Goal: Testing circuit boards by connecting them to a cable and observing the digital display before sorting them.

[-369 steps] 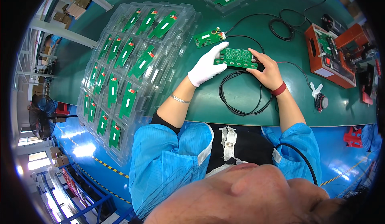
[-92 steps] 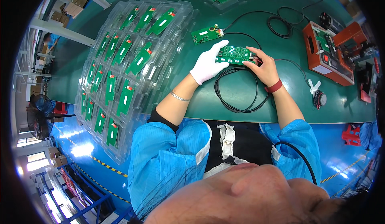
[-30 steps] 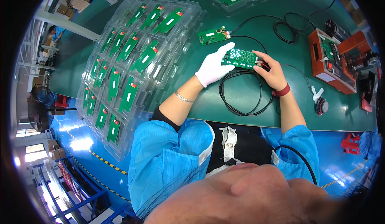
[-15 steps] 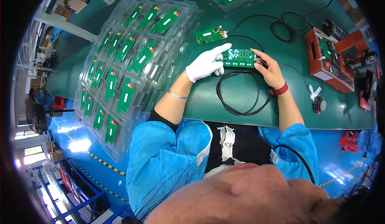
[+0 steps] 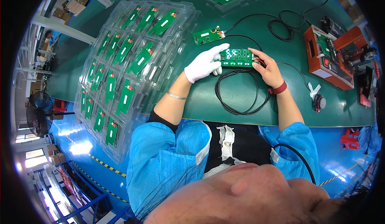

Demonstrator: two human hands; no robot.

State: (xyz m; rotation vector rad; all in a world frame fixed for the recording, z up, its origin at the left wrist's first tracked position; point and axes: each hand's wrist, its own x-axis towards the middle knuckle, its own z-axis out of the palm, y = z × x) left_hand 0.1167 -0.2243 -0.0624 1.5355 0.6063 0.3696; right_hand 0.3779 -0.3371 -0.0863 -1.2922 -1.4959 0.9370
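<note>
Between my two hands, just above the green table, is a green circuit board [image 5: 236, 58] with rows of lit white LEDs. My left hand [image 5: 203, 65], in a white glove, grips its left end. Bare and wearing a red wristband, my right hand [image 5: 268, 68] pinches the right end, where dark leads meet the board. A coil of black cable [image 5: 236, 112] lies on the table just below it. Beyond my left hand rests a second green circuit board [image 5: 208, 35], with black cables plugged into its right end.
To the left stands a clear plastic tray [image 5: 154, 69] holding several green boards. Another clear tray [image 5: 236, 1] sits at the far edge. On the right are an orange test box [image 5: 328, 63] with a board inside and a small round speaker [image 5: 319, 102]. More black cable [image 5: 282, 30] loops behind.
The view has shifted very slightly. My hands and the lit board keep the same hold and place on the table.
</note>
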